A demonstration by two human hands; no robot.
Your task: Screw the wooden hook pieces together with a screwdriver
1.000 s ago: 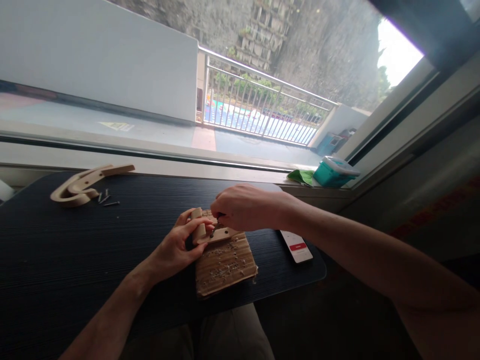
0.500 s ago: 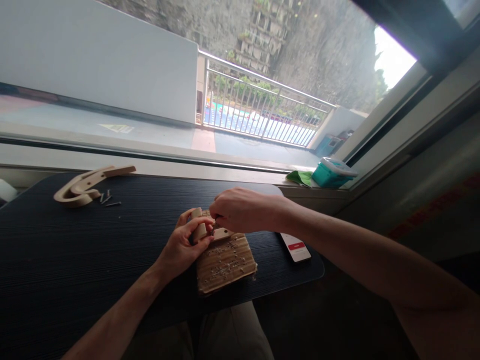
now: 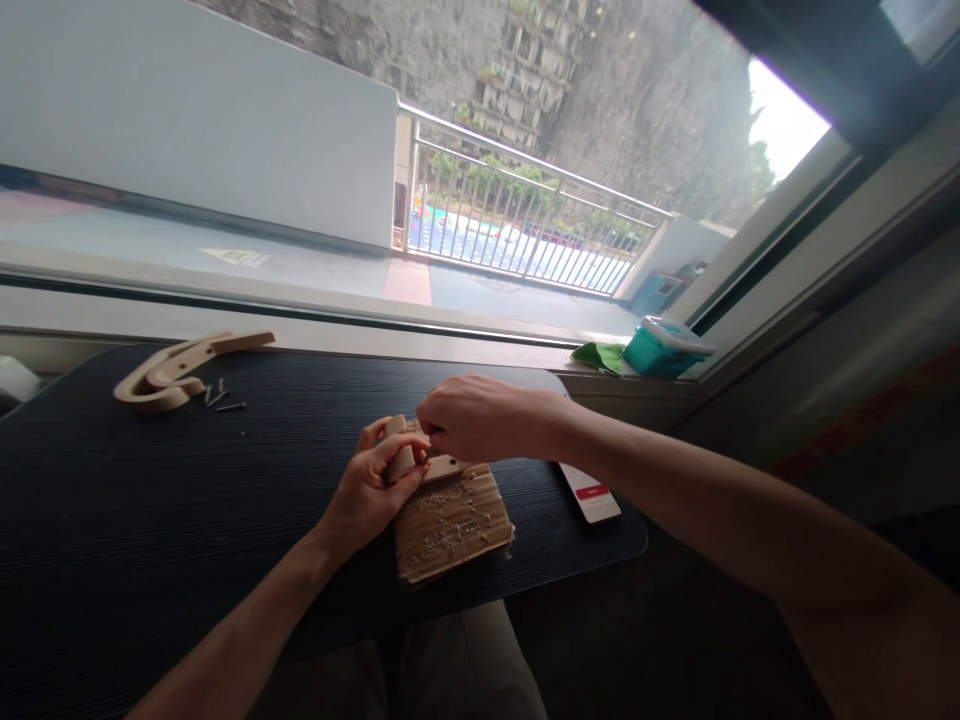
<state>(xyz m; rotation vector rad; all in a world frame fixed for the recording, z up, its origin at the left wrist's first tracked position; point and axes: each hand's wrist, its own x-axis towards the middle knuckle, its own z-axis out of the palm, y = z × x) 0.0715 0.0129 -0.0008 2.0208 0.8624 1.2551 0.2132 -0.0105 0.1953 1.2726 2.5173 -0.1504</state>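
My left hand (image 3: pixel 373 480) is wrapped round a pale wooden hook (image 3: pixel 403 462), pressing it onto a cardboard pad (image 3: pixel 450 535) marked with many small holes. A dark hole shows in the flat part of the hook. Just above it, my right hand (image 3: pixel 469 415) is closed, knuckles up; what its fingers grip is hidden beneath them. At the far left lies another wooden hook (image 3: pixel 161 390) with holes in it. Several loose screws (image 3: pixel 217 393) lie beside that hook.
The dark table (image 3: pixel 187 520) stands against the window sill. A phone (image 3: pixel 592 493) with a lit screen lies near its right edge. On the sill are a teal box with a clear lid (image 3: pixel 664 347) and a green cloth (image 3: pixel 600 357).
The right hand's fist has turned slightly over the hook. The left hand keeps its hold on the hook, and the view has shifted very little.
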